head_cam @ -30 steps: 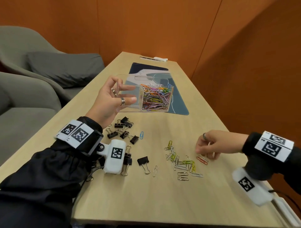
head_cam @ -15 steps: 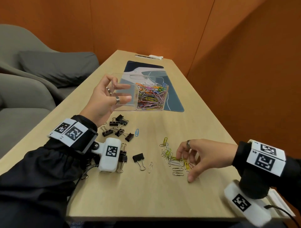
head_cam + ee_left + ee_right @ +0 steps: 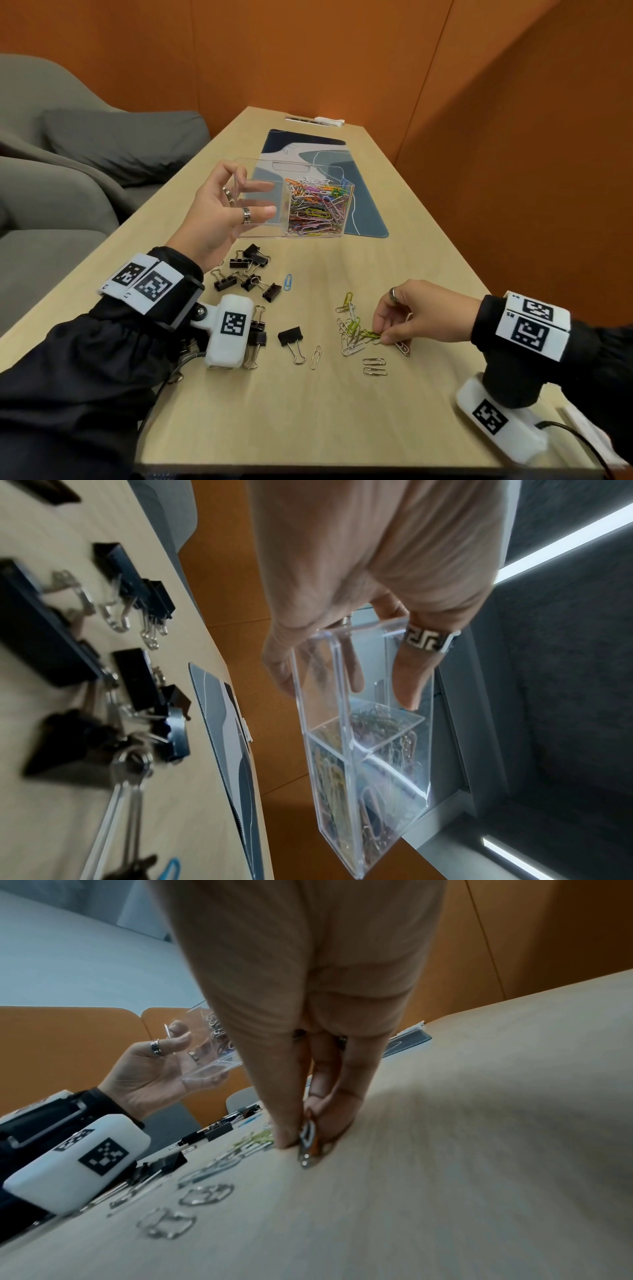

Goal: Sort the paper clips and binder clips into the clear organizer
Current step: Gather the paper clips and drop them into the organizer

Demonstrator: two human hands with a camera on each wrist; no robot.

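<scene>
Now left hand [image 3: 219,219] holds organizer [image 3: 329,236]; right hand [image 3: 414,313] apparently pinches paper clips [image 3: 368,334].

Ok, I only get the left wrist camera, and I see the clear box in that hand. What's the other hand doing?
Observer: The right hand is down on the table, reaching into a loose pile of paper clips.
Operator: Did it grab one?
Observer: Yes. The right wrist camera shows a paper clip pinched between thumb and fingers, its tip on the table.
Operator: Is my box near that pile?
Observer: Not very. The left hand holds the clear organizer up beyond the binder clips, off to the left of the pile.
</scene>
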